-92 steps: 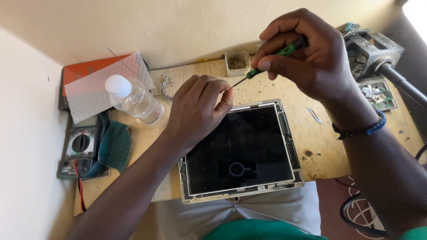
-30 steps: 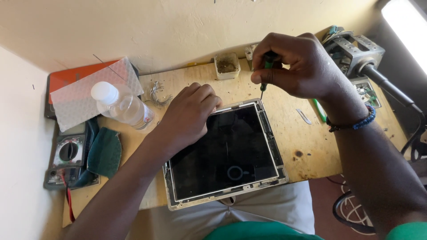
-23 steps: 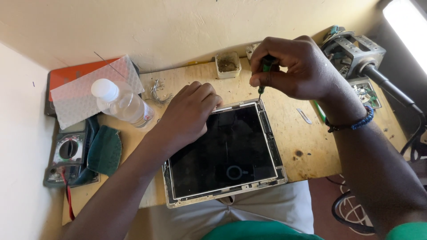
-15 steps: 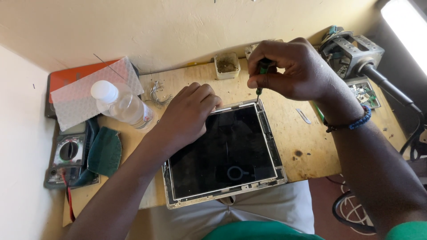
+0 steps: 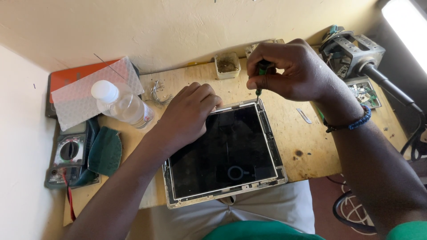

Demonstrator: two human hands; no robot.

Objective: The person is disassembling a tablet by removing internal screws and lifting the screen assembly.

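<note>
The right hand point(image 5: 296, 69) clenches a screwdriver point(image 5: 261, 75); just below that grip, its tip may slip and scratch the tablet point(image 5: 224, 153), which the left hand point(image 5: 187, 115) presses flat.

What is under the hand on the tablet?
The left hand covers the tablet's top left corner; dark screen shows around it. What lies beneath the palm is hidden.

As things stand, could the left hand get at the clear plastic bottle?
Probably yes. The left hand lies flat on the tablet, holding nothing, and the bottle lies on the bench just to its left with bare wood between them.
</note>
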